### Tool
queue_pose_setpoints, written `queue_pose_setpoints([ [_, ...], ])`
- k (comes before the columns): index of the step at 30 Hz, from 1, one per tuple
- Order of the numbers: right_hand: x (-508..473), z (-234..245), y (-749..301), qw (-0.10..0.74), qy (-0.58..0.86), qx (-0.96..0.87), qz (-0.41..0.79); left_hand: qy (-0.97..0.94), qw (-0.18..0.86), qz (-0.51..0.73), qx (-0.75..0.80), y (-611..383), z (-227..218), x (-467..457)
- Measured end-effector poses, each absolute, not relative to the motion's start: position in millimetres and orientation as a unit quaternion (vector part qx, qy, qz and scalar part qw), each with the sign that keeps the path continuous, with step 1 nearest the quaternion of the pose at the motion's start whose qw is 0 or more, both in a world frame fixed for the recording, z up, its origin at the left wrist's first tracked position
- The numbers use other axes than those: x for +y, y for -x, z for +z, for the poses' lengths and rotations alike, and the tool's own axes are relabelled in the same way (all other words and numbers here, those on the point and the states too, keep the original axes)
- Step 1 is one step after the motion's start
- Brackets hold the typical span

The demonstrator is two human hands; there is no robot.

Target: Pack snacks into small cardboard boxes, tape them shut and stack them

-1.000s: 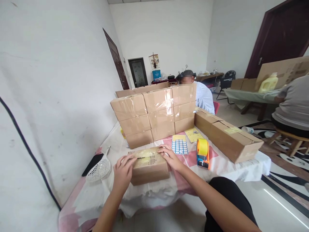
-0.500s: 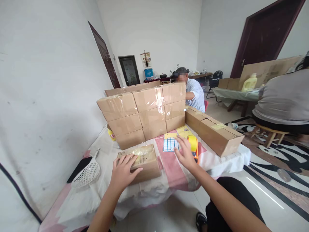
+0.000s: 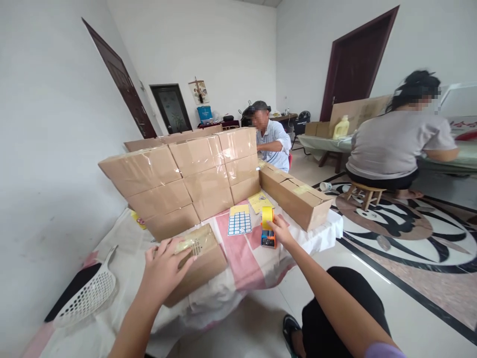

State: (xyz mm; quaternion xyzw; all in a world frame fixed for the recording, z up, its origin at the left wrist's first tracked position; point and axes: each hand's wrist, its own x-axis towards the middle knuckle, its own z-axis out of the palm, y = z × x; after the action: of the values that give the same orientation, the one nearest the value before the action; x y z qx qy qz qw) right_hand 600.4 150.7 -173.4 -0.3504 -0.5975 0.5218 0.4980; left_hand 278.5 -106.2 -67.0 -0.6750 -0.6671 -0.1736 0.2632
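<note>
Desk (image 3: 244,258), cloth-covered, pink and white. Its near edge runs from 7 o'clock to 3 o'clock, with cloth hanging over it. Open floor (image 3: 391,278) lies past the 3 o'clock corner.

Carton wall (image 3: 179,179) at 12 o'clock of the work spot: 3 columns, 3 high, all taped shut, contents not visible. It closes off the far side of the desk.

Long carton (image 3: 298,196) at 2 o'clock, taped shut, lying along the right edge, its end near the corner.

Free cloth between wall, long carton and near edge: a narrow lane only.

Small box (image 3: 204,256) near the front edge at 6 o'clock of the wall, closed, clear tape across the top. Left hand (image 3: 164,266) lies on its top at the 9 o'clock end, grip spread flat, fingers apart.

Scoop (image 3: 87,298), white and slotted, at 8 o'clock of the small box, well apart from it.

Label sheet (image 3: 239,222) flat at 1 o'clock of the small box.

Tape dispenser (image 3: 267,229), orange and blue with a yellow roll, just beside the sheet at its 3 o'clock. Right hand (image 3: 282,231) touches its right side; cannot tell whether the grip is closed.
</note>
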Motion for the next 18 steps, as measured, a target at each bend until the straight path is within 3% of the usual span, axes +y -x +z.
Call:
queue_pose_setpoints([
  [5, 116, -159, -586, 0.506, 0.312, -0.618, 0.514, 0.723, 0.191, -0.226, -0.624, -346, -68, -89],
  [12, 47, -140, -564, 0.578, 0.276, -0.596, 0.484, 0.596, -0.188, -0.441, -0.644, -445, -122, -48],
  [18, 61, -138, -559, 0.598, 0.292, -0.628, 0.403, 0.542, -0.25, -0.513, -0.617, -456, -120, -25],
])
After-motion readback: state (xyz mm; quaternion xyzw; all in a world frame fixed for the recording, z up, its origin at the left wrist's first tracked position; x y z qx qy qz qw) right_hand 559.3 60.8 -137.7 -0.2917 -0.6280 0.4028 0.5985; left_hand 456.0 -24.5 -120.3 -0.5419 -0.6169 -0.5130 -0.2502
